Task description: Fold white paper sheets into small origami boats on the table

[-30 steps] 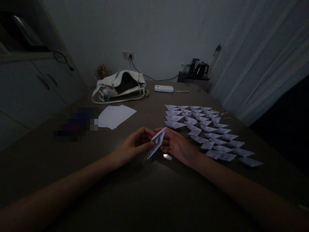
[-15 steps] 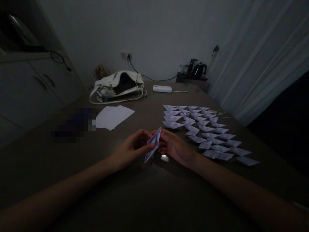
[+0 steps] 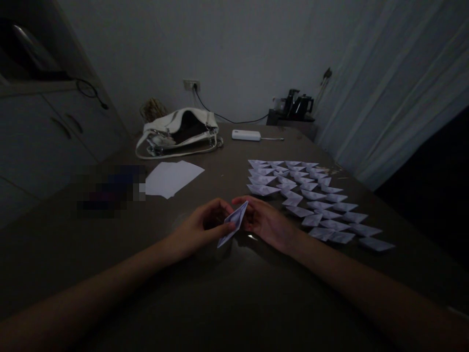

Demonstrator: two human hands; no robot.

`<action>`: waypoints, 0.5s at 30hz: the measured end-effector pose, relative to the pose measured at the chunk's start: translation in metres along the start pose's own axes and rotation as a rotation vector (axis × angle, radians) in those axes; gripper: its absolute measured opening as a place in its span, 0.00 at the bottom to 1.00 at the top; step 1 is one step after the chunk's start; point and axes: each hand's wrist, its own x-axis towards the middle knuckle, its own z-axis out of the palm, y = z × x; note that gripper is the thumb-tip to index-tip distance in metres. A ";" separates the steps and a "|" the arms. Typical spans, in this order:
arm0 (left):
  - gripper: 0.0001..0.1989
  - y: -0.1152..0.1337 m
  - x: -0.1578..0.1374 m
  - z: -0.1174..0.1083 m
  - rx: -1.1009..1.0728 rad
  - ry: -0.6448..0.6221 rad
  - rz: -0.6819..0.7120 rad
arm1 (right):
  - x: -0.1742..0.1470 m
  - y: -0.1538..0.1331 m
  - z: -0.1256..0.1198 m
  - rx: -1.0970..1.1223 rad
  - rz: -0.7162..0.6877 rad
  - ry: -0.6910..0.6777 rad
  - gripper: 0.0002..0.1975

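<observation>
A small folded paper boat (image 3: 234, 223), white with bluish shading, is held tilted above the table. My left hand (image 3: 200, 227) pinches its near side, thumb in front and fingers behind. At the boat's upper right end, my right hand (image 3: 269, 222) is curled around the tip, its fingertips partly hidden behind the paper. Several finished paper boats (image 3: 315, 205) stand in slanting rows to the right of my right hand. Beyond my left hand lie some loose white paper sheets (image 3: 172, 178), slightly fanned.
A white handbag (image 3: 179, 132) lies at the back of the dark table (image 3: 234, 303), with a white power bank (image 3: 246, 135) and short cable right of it. Black kettles (image 3: 302, 105) stand beyond the far right corner. A blurred dark patch (image 3: 110, 190) is at left.
The boat has tipped a little lower, its upper tip shifting right and down. My right hand's fingers have loosened slightly and its index finger stretches out more.
</observation>
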 end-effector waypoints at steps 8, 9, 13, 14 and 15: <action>0.12 0.010 -0.004 0.003 0.098 -0.082 0.015 | -0.001 -0.001 0.004 -0.032 -0.007 0.036 0.10; 0.12 0.010 -0.004 0.003 0.095 -0.081 0.019 | -0.001 -0.001 0.004 -0.033 -0.002 0.042 0.11; 0.12 0.009 -0.004 0.003 0.078 -0.073 0.014 | -0.001 -0.003 0.005 -0.022 0.018 0.062 0.12; 0.12 0.009 -0.004 0.003 0.081 -0.074 0.011 | -0.001 -0.003 0.005 -0.023 0.019 0.064 0.12; 0.12 0.009 -0.004 0.003 0.085 -0.076 0.009 | -0.001 -0.003 0.005 -0.022 0.015 0.065 0.12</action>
